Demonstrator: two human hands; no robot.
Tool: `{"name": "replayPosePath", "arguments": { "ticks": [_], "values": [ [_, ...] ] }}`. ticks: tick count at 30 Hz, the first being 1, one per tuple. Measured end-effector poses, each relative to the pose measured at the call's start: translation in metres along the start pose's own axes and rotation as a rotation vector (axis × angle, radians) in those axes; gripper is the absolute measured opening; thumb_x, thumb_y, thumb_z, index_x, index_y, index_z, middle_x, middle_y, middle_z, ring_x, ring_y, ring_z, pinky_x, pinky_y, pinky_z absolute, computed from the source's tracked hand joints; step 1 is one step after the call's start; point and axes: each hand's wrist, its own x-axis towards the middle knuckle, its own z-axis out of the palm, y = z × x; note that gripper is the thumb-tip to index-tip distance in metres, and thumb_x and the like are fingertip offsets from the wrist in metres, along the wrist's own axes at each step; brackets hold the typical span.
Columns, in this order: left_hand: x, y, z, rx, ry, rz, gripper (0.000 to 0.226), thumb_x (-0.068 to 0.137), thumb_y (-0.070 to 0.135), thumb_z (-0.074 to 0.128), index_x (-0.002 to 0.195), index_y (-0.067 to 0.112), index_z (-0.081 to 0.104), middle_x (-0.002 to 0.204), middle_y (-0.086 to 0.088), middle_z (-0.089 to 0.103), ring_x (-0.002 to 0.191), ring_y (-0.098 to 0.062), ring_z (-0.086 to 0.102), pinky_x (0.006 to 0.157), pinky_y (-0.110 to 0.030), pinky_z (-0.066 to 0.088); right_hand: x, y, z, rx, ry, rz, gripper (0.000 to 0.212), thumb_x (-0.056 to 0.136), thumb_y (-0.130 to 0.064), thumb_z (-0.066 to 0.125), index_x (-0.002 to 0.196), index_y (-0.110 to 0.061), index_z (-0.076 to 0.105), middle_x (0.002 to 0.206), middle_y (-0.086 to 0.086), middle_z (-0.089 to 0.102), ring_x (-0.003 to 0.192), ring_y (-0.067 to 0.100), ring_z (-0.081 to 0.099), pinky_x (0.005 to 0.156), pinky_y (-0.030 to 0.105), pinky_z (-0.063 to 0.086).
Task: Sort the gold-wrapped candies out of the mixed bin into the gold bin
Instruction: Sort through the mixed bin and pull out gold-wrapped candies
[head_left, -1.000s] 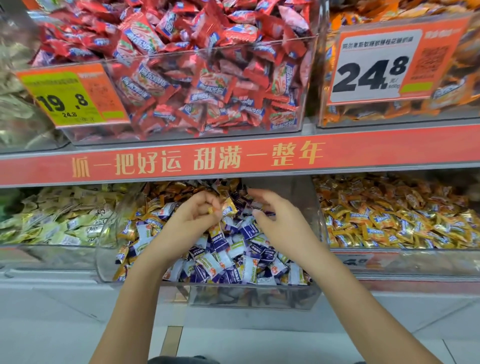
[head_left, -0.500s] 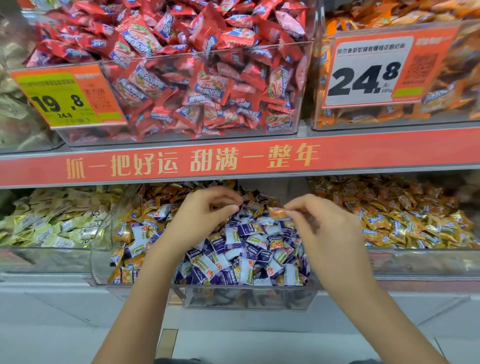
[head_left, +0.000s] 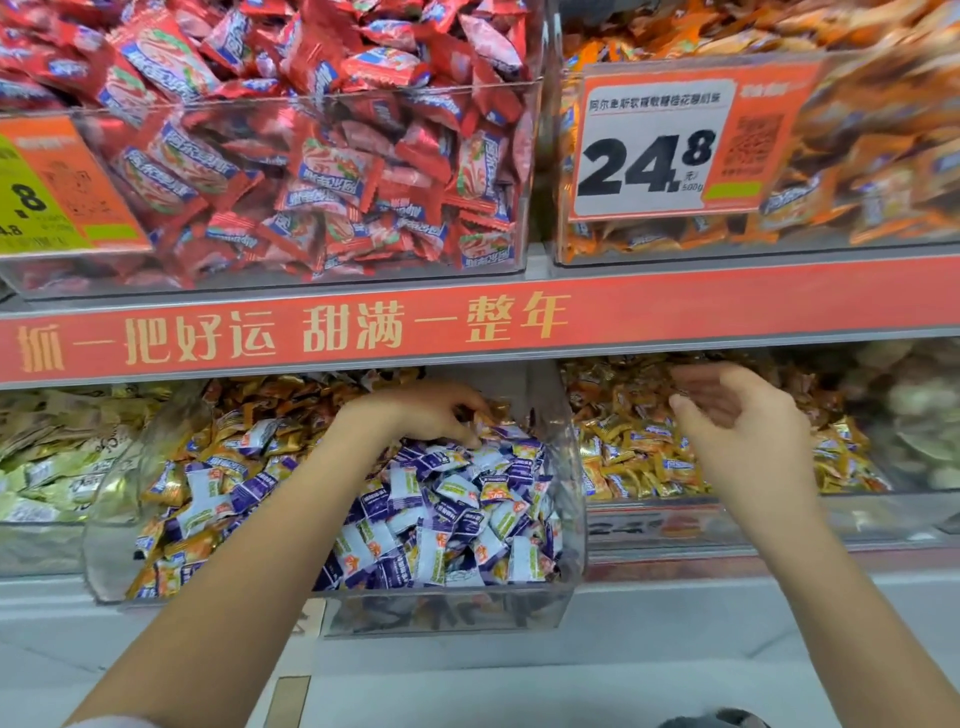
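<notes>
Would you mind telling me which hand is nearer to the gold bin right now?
Right. The right hand hovers open over the gold bin and its gold-wrapped candies; the left hand is down in the mixed bin, beside it.

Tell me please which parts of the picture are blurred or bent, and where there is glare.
Head view: the right hand over the gold bin is smeared by motion; the right edge and the orange candies above are soft; the red shelf strip bows from the wide lens; pale reflections haze the mixed bin and its clear walls; the left hand and the price tag look sharper.
</notes>
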Motion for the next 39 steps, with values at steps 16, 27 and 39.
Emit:
{"name": "replayPosePath", "arguments": {
  "ticks": [16, 27, 39],
  "values": [
    [-0.105, 0.04, 0.029, -1.196, 0.516, 0.285, 0.038, 0.058, -0.005, 0.079, 0.083, 0.007, 0.053, 0.081, 0.001, 0.069, 0.074, -0.015, 0.067, 0.068, -0.022, 0.054, -0.051, -0.056, 0.04, 0.222, -0.463, -0.412, 0.051, 0.083, -0.025, 0.073, 0.124, -0.046, 0.051, 0.112, -0.035, 0.05, 0.097, -0.011, 0.052, 0.08, 0.004, 0.04],
    [-0.1, 0.018, 0.024, -0.552, 0.789, -0.047, 0.027, 0.077, -0.011, 0.059, 0.079, 0.016, 0.063, 0.081, 0.0, 0.066, 0.07, -0.006, 0.06, 0.067, -0.015, 0.052, -0.031, -0.038, 0.028, 0.092, -0.376, -0.314, 0.05, 0.088, -0.019, 0.065, 0.129, -0.043, 0.048, 0.121, -0.03, 0.05, 0.117, -0.006, 0.045, 0.102, 0.011, 0.035],
    [-0.064, 0.024, 0.032, 0.056, -0.077, 0.197, 0.041, 0.094, 0.052, 0.046, 0.132, 0.041, 0.05, 0.139, 0.014, 0.05, 0.121, -0.009, 0.052, 0.105, -0.034, 0.039, -0.02, -0.026, 0.013, 0.154, -0.226, -0.22, 0.028, 0.092, -0.01, 0.057, 0.098, -0.036, 0.065, 0.098, -0.025, 0.063, 0.094, -0.008, 0.059, 0.078, 0.003, 0.043]
  ]
}}
